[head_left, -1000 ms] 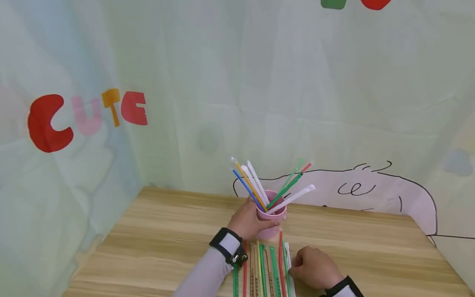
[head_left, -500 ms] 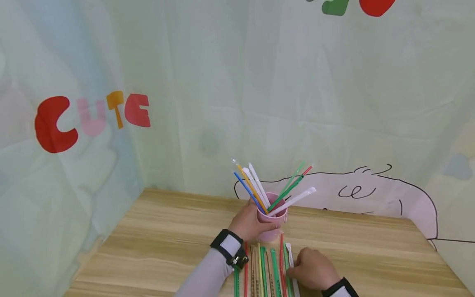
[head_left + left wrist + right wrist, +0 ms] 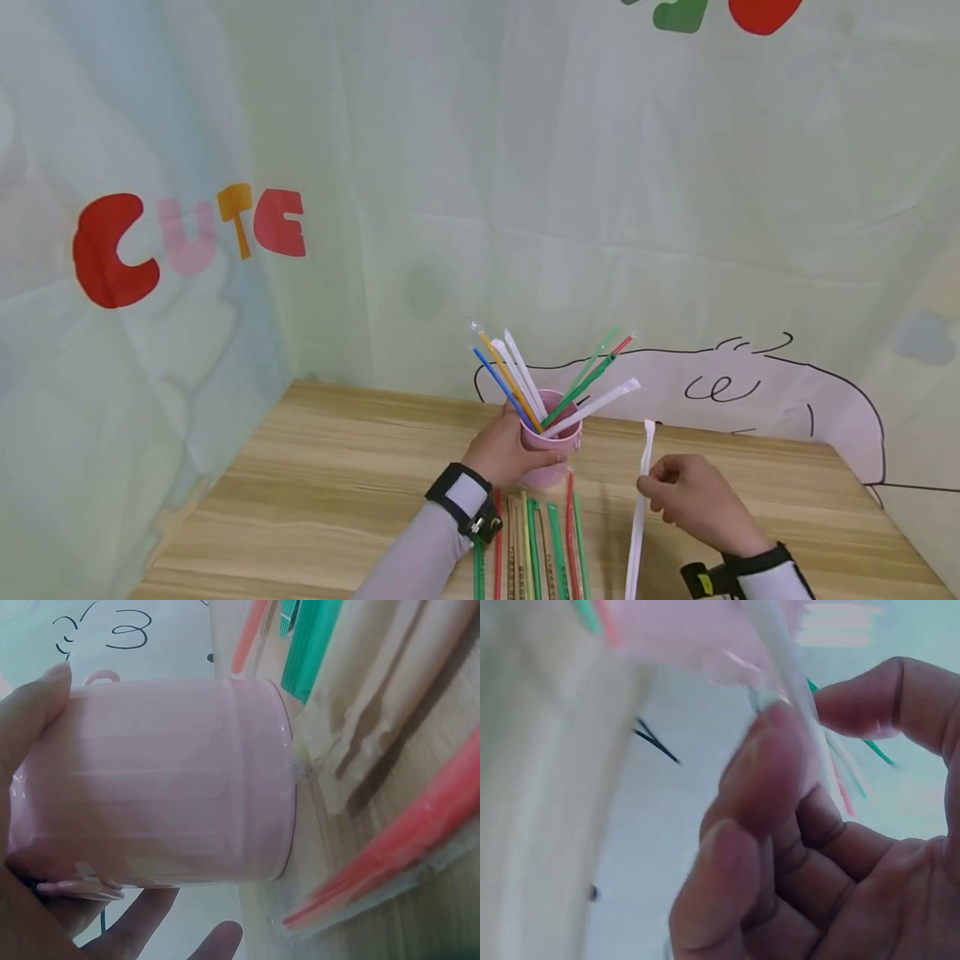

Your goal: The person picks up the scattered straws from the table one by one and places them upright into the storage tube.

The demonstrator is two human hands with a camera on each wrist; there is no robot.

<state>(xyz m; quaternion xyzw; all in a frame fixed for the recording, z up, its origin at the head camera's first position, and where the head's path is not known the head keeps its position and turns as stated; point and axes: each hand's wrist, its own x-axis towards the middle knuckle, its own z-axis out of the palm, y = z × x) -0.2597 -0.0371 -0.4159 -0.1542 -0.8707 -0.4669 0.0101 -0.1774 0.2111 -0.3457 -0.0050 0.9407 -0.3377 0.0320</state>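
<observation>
A pink cup (image 3: 551, 442) stands on the table holding several wrapped straws in white, blue, orange, green and red. My left hand (image 3: 504, 450) curls round its left and front side, with the thumb across the front; the left wrist view shows the cup wall (image 3: 165, 780) between thumb and fingers. Between thumb and fingertips, my right hand (image 3: 701, 500) pinches a white paper-wrapped straw (image 3: 637, 525) to the right of the cup. That straw stands nearly upright in the head view, its lower end cut off by the frame edge.
A row of wrapped straws, among them a green straw (image 3: 555, 542), a red straw (image 3: 572, 533) and brown paper ones, lies on the wooden table (image 3: 337, 500) in front of the cup. A cloth backdrop (image 3: 420, 167) with colored letters rises behind the table.
My right hand has taken the white straw from the right end of the row and moved up and to the right with it. The left hand stays on the cup.
</observation>
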